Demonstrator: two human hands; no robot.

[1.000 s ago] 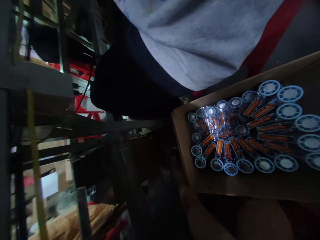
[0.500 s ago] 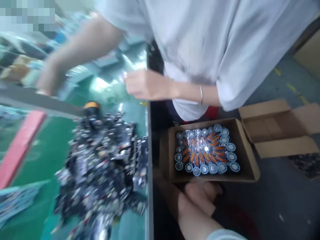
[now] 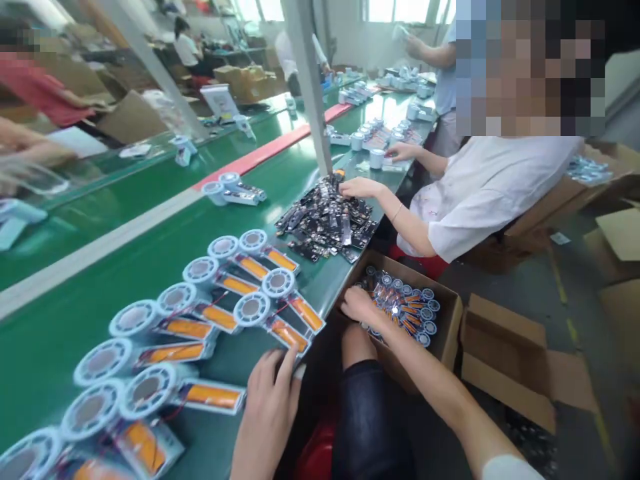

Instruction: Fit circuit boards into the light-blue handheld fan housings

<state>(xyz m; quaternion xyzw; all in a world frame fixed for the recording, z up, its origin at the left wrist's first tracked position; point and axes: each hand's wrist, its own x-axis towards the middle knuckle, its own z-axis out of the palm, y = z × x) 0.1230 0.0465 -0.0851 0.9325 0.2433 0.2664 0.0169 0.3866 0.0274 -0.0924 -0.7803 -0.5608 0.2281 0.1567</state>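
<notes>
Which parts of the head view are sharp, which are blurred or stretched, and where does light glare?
Head view: fan parts beside the left hand are sharp; nearest ones stretch and smear at the lower-left corner; daylight from far windows glares on the green belt; the cardboard box under the right hand sits dimmer.

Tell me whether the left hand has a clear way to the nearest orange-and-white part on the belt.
Probably yes. The left hand rests at the belt edge, fingertips right beside the nearest orange-and-white part, with nothing between them.
</notes>
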